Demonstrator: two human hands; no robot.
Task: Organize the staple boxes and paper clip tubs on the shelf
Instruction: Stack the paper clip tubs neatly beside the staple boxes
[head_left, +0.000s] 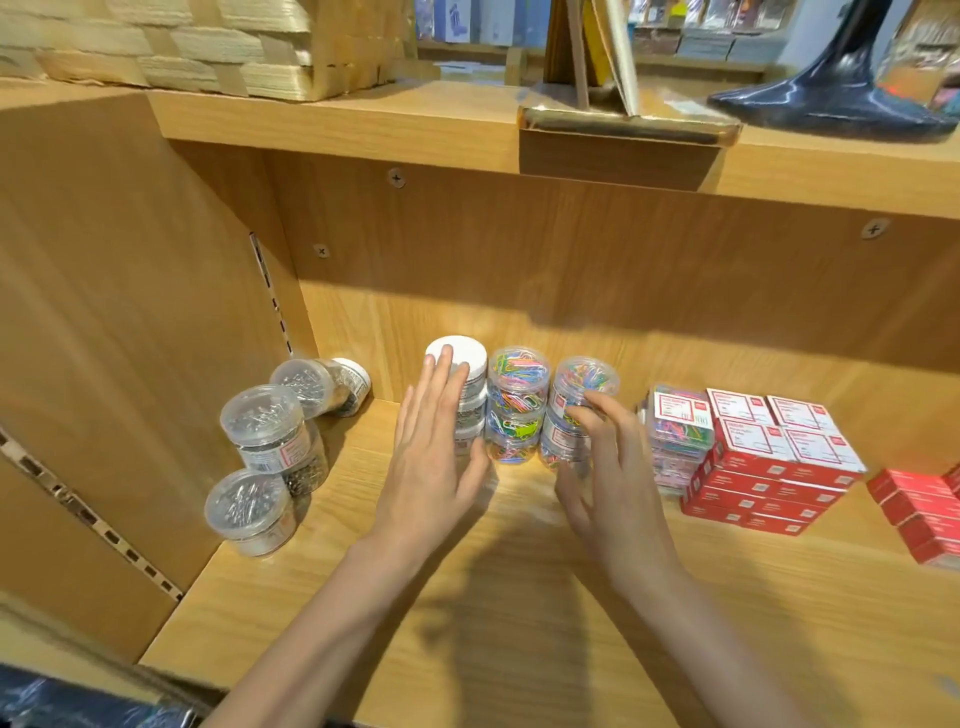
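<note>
light wood-grain shelf unit (467, 597) with a back panel (571, 249) (screw heads showing) and slotted side panel (104, 312); the upper shelf (363, 119) casts a shadow beneath; blurred shelving beyond.

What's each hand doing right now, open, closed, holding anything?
Left hand: open, fingers flat against the white-lidded tub stack, not gripping.
Right hand: open, fingers curled loosely at the coloured clip tub stack, nothing clearly grasped.
</note>
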